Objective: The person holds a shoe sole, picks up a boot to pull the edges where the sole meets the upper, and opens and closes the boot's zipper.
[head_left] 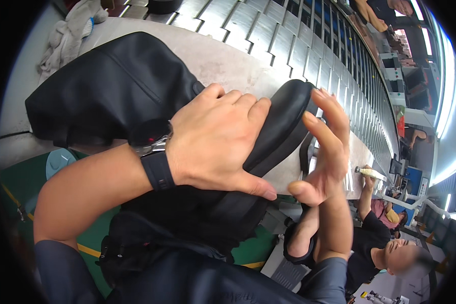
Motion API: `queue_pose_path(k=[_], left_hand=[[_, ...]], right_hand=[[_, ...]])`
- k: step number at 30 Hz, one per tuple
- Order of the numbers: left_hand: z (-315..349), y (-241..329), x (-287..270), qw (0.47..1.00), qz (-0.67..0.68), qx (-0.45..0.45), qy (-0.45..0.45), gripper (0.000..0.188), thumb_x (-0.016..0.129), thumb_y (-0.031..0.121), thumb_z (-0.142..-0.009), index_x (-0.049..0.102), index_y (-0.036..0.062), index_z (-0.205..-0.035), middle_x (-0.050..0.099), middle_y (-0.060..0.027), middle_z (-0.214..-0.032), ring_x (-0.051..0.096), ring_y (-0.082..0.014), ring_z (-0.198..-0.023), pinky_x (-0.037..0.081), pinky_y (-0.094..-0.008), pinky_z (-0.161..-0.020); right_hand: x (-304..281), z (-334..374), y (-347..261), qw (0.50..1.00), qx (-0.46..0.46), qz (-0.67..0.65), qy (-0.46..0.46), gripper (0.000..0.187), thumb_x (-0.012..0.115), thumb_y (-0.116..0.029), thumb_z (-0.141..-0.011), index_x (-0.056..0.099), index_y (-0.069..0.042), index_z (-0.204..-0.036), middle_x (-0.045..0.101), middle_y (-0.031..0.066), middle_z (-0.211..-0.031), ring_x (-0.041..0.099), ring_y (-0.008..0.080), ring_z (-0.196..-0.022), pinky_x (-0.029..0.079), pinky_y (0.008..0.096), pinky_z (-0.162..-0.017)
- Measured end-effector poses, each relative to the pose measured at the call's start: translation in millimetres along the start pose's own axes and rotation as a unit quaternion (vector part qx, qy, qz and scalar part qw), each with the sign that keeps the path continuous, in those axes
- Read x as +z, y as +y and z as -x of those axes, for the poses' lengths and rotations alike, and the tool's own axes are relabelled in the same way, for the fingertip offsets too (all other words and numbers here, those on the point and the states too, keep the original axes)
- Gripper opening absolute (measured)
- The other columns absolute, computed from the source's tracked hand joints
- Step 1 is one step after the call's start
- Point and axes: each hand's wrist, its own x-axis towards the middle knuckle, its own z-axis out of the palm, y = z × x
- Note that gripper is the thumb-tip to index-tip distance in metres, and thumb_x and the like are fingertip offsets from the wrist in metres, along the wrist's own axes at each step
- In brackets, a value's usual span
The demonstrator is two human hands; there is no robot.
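Note:
A black leather boot [114, 86] lies on its side on a pale worktop, its shaft toward the left and its rounded toe toward the right. Over the boot's ankle and instep rests my left hand [215, 139], its fingers curled over the far side and its thumb along the near edge, holding it down. Close to the toe and sole edge, my right hand [327, 152] is raised with curved, spread fingers. Its fingertips are near the toe; whether they touch it I cannot tell. A dark strap-like piece [305, 152] shows beside the right palm, partly hidden.
Beyond the worktop [225, 66] runs a metal slat conveyor [258, 30]. A grey-white cloth glove [68, 38] lies at the far left. At the right, a co-worker [375, 253] in black holds a pale tool-like object [371, 173]. A light-blue stool seat [61, 163] stands below left.

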Motion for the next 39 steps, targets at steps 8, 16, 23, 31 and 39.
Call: queue_pose_path(k=[8, 16, 23, 31, 39], left_hand=[[-2, -4, 1, 1.0, 0.004, 0.012, -0.008, 0.127, 0.076, 0.089, -0.07, 0.052, -0.0141, -0.141, 0.066, -0.0223, -0.124, 0.064, -0.0364, -0.11, 0.045, -0.0448, -0.101], [0, -11, -3, 0.999, 0.03, 0.003, -0.024, 0.13, 0.071, 0.092, -0.069, 0.054, -0.0158, -0.139, 0.066, -0.0227, -0.126, 0.064, -0.0363, -0.11, 0.046, -0.045, -0.1], [-2, -10, -4, 0.999, 0.04, 0.014, -0.011, 0.118, 0.07, 0.09, -0.074, 0.059, -0.0114, -0.134, 0.065, -0.0228, -0.126, 0.063, -0.037, -0.11, 0.045, -0.0465, -0.098], [-4, -10, -5, 0.998, 0.045, -0.039, -0.024, 0.106, 0.085, 0.065, -0.078, 0.052, -0.0115, -0.144, 0.067, -0.023, -0.126, 0.065, -0.0387, -0.115, 0.046, -0.0478, -0.101], [-15, 3, -5, 0.995, 0.039, -0.085, -0.033, 0.102, 0.083, 0.06, -0.08, 0.052, -0.015, -0.142, 0.07, -0.0249, -0.113, 0.067, -0.0391, -0.108, 0.047, -0.0476, -0.098]], right_hand=[[84, -1, -6, 0.956, 0.138, -0.079, 0.248, 0.115, 0.016, -0.093, -0.099, 0.078, 0.003, -0.118, 0.077, 0.0159, -0.102, 0.06, 0.0406, -0.13, 0.02, 0.0638, -0.129], [88, -7, -25, 0.939, 0.211, -0.085, 0.257, 0.12, 0.002, -0.092, -0.098, 0.077, 0.0, -0.112, 0.075, 0.0125, -0.093, 0.058, 0.0369, -0.126, 0.021, 0.0624, -0.129], [58, -44, -32, 0.976, 0.19, 0.047, 0.095, 0.023, 0.081, -0.019, -0.08, 0.074, -0.001, -0.092, 0.071, 0.0115, -0.089, 0.062, 0.0283, -0.083, 0.047, 0.0508, -0.102], [49, -44, -2, 0.99, 0.107, -0.017, 0.089, 0.069, 0.049, -0.058, -0.105, 0.075, 0.006, -0.108, 0.076, 0.0236, -0.109, 0.071, 0.0375, -0.111, 0.044, 0.0537, -0.114], [72, -42, 8, 0.823, 0.213, -0.379, 0.365, 0.101, 0.017, -0.073, -0.111, 0.071, 0.012, -0.123, 0.076, 0.0284, -0.122, 0.073, 0.0354, -0.118, 0.048, 0.0482, -0.113]])
